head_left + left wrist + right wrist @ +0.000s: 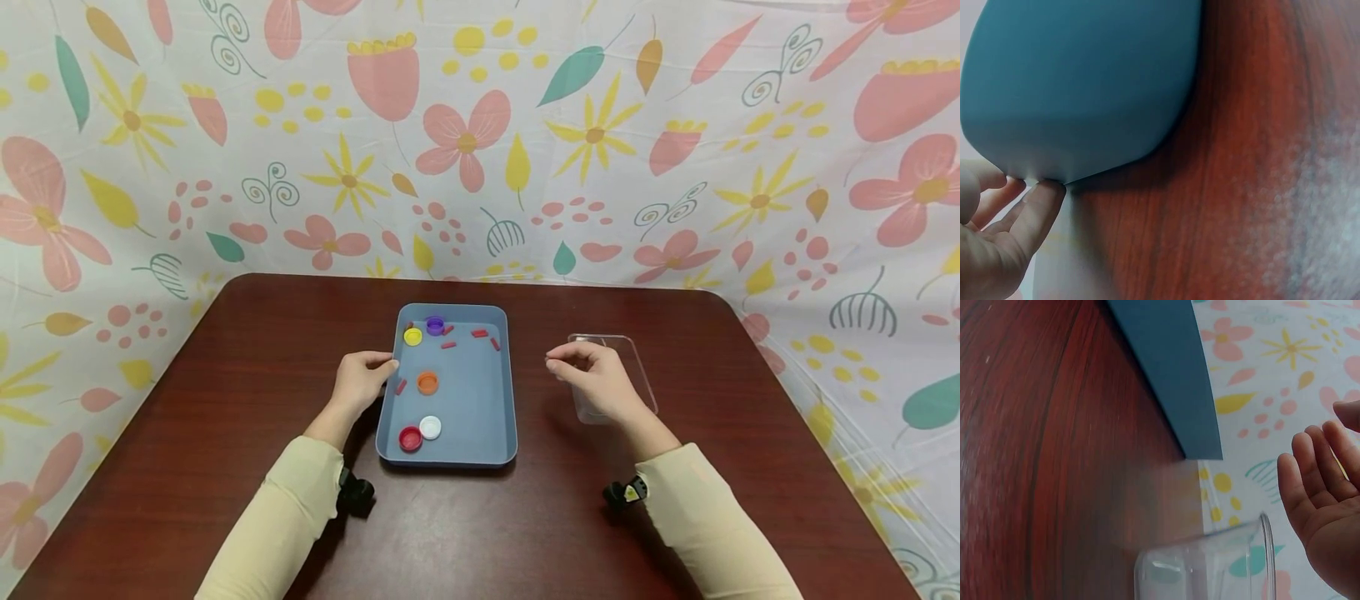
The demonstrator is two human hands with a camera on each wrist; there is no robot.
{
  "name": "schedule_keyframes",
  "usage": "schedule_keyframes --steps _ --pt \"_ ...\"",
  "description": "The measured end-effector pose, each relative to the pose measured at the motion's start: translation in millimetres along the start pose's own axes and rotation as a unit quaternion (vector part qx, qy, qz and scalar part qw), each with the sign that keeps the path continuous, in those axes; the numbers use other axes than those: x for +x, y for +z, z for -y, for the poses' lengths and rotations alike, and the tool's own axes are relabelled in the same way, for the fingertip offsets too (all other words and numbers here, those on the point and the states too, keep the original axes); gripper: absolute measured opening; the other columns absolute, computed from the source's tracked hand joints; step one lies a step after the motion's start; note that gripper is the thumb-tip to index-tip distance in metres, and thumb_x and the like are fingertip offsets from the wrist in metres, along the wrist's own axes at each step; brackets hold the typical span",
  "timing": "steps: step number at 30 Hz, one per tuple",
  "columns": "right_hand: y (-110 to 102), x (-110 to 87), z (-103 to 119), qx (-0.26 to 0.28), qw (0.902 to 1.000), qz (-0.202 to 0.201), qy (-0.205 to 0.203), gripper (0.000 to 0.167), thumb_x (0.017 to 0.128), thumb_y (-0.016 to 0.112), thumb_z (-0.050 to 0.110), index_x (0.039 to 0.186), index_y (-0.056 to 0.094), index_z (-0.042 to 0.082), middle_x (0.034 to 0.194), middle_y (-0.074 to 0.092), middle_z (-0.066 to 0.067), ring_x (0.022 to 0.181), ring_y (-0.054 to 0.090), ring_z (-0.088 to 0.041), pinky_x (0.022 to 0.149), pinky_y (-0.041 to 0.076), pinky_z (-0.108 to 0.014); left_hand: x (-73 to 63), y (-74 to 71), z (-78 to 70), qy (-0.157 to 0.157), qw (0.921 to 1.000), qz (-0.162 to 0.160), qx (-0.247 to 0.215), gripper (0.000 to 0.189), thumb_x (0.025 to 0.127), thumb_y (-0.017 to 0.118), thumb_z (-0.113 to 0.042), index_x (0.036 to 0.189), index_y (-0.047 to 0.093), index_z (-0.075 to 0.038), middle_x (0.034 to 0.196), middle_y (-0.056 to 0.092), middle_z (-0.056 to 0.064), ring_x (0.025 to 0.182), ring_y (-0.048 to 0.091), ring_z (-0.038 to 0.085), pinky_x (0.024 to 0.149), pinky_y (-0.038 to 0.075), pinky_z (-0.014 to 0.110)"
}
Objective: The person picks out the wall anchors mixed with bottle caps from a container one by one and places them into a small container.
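Observation:
A blue-grey rectangular tray (pixel 468 400) lies on the table. My left hand (pixel 358 385) grips its left rim, thumb at the edge; the left wrist view shows the fingertips (pixel 1047 187) against the tray's outer wall. Inside are a yellow cap (pixel 412 337), a purple cap (pixel 435 326), an orange cap (pixel 427 382), a white cap (pixel 431 427) and a red cap (pixel 410 439). Several small red pieces (pixel 479 333) lie around them. Right of the tray, my right hand (pixel 596 379) hovers over a clear plastic container (pixel 637 375), fingers loosely bent and nothing visible in them.
Dark reddish-brown wood makes up the table (pixel 225 400). Behind it hangs a white cloth (pixel 465 217) printed with flowers and leaves. The right forearm partly covers the clear container, whose thin rim (pixel 1266 550) shows in the right wrist view.

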State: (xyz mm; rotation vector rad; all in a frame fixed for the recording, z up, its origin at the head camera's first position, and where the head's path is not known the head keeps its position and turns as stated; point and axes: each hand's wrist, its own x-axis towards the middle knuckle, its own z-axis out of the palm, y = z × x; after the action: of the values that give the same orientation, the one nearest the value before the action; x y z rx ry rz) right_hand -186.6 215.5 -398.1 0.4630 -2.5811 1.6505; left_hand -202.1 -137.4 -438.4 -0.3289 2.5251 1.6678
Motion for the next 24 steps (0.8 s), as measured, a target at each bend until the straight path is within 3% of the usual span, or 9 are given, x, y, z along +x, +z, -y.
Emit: schedule_keyframes --steps 8,16,24 --pt "18.8 5.3 3.9 0.044 0.9989 0.013 0.004 0.021 0.086 0.069 0.011 0.103 0.068 -0.003 0.089 0.068 0.004 0.074 0.06 -0.005 0.063 0.051 -0.019 -0.3 0.7 -1.1 -0.001 1.0 0.001 -0.002 0.035 0.093 0.059 -0.018 0.122 0.062 0.001 0.129 0.056 0.022 0.105 0.063 0.034 0.081 0.058 0.04" --pt "32.9 7.0 26.0 0.023 0.9994 0.026 -0.008 0.021 0.086 0.067 0.005 0.103 0.066 -0.008 0.098 0.068 -0.022 0.076 0.06 -0.012 0.064 0.051 -0.019 1.0 0.9 -1.7 0.001 1.0 0.003 0.002 0.036 0.093 0.059 -0.019 0.122 0.061 0.002 0.13 0.055 0.023 0.105 0.063 0.034 0.079 0.059 0.039" --pt "48.5 7.3 45.2 0.029 0.999 0.035 -0.007 0.021 0.087 0.067 0.007 0.103 0.067 -0.006 0.1 0.068 -0.023 0.075 0.061 -0.01 0.066 0.053 -0.02 1.5 0.7 -1.2 0.003 1.0 0.004 0.004 0.036 0.093 0.06 -0.02 0.122 0.062 0.001 0.129 0.056 0.022 0.106 0.063 0.033 0.078 0.059 0.038"
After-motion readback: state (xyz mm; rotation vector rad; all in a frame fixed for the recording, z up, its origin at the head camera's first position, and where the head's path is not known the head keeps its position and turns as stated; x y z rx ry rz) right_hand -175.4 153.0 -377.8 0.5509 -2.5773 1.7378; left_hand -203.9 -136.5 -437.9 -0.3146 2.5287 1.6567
